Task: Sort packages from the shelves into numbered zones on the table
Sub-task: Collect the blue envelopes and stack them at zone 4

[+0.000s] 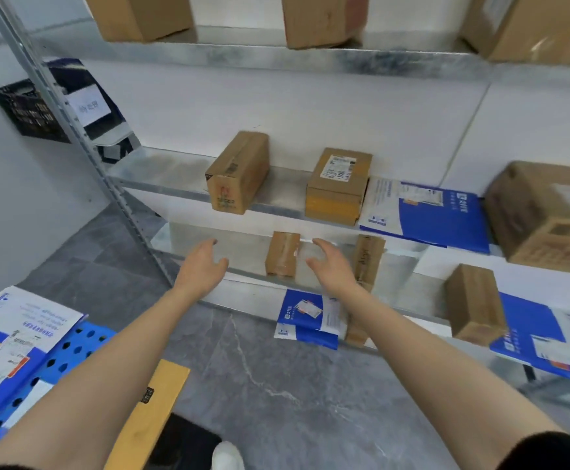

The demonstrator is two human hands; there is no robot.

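Both my arms reach toward a metal shelf unit (161,184). My left hand (202,266) and my right hand (331,266) are spread with relaxed fingers, empty, on either side of a small taped cardboard box (281,254) on a lower shelf. Neither hand touches it. On the shelf above stand a brown box (237,173), a labelled box (339,186), a blue and white mailer (426,213) and a bigger box (544,212).
A blue perforated table (73,344) at lower left carries a blue and white mailer (15,337) and a yellow envelope (154,401). More boxes and mailers sit on the lowest and top shelves. Grey floor lies between table and shelves. A black crate (22,110) stands behind the upright.
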